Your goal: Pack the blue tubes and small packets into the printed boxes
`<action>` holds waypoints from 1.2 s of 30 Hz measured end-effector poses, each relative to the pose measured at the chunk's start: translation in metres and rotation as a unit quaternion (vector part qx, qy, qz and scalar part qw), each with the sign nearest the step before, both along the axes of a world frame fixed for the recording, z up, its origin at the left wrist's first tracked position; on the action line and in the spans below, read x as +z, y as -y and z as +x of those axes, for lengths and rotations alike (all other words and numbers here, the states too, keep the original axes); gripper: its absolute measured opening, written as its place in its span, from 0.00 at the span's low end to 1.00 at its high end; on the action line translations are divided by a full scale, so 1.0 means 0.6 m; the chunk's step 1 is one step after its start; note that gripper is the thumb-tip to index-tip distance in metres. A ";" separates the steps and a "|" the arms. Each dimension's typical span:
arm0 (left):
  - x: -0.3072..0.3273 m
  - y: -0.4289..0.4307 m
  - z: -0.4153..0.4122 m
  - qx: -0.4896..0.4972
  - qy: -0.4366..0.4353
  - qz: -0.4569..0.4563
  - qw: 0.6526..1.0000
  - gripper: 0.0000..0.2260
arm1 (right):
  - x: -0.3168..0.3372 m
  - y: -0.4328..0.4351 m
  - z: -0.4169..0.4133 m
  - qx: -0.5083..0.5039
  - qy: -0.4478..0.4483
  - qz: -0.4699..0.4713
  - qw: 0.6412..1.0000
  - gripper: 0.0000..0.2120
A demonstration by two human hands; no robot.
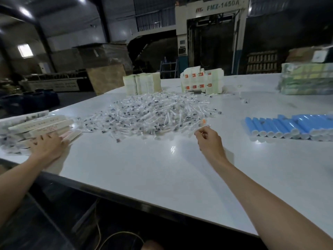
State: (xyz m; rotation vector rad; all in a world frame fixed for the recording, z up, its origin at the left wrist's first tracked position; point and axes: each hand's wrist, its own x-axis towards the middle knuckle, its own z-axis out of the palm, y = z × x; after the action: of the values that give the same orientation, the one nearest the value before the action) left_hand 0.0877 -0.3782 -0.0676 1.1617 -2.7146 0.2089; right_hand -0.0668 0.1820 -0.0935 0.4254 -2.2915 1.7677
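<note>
1. At the lower left of the frame, your left hand (48, 147) lay flat on the stack of printed boxes (41, 123). Its fingers were straight and slightly apart, pressing rather than gripping.
2. In the centre, the small packets (149, 114) sat in a loose heap that reached almost to the boxes.
3. Right of centre, your right hand (209, 139) was at the heap's near edge with its fingers curled. Thumb and forefinger were pinched on what looked like one clear packet (206, 126). A clean pick probably meant lifting that one free of the tangle before carrying it across.
4. At the right edge, the blue tubes (281, 127) lay side by side in a row, well apart from both hands.
5. The white table (162, 168) was glossy and likely slippery, so steadying the boxes made sense. Along its far side stood cream stacks (142, 85), flat cartons (201, 82) with red marks and green bundles (306, 82). Behind them was a dim workshop with a large machine (210, 24) at the upper centre.
</note>
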 end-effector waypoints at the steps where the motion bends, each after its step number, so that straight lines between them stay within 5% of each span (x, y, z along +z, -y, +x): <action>1: -0.001 -0.001 0.000 -0.002 0.000 -0.001 1.000 0.22 | 0.001 0.000 0.001 0.002 0.001 0.002 1.000 0.07; 8: 0.036 -0.090 -0.003 -0.058 -0.065 0.030 0.996 0.20 | 0.004 -0.001 0.008 0.006 0.009 0.000 1.000 0.07; 12: 0.071 -0.197 -0.016 -0.111 -0.153 0.031 0.981 0.28 | 0.007 0.000 0.013 0.002 0.001 0.000 1.000 0.07; 16: 0.087 -0.353 -0.041 -0.220 -0.171 0.138 0.951 0.37 | 0.007 -0.003 0.019 -0.006 -0.007 0.005 1.000 0.08; 20: 0.095 -0.504 -0.074 -0.313 -0.154 0.339 0.874 0.23 | 0.007 -0.009 0.021 -0.018 -0.014 0.000 1.000 0.08; 27: 0.078 -0.697 -0.139 -0.391 -0.184 0.536 0.726 0.32 | 0.038 -0.061 -0.016 -0.167 -0.055 0.150 0.973 0.05; 32: 0.036 -0.766 -0.158 -0.418 -0.225 0.626 0.619 0.27 | 0.056 -0.147 -0.089 -0.230 -0.113 0.347 0.902 0.09; 36: -0.003 -0.783 -0.157 -0.430 -0.252 0.628 0.598 0.28 | 0.057 -0.198 -0.142 -0.255 -0.105 0.486 0.829 0.12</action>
State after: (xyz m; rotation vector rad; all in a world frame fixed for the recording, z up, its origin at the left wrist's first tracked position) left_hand -0.0065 0.0915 -0.0694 -0.2550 -2.2128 -2.0125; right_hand -0.1522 0.3010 -0.0592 0.1007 -2.6171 0.2086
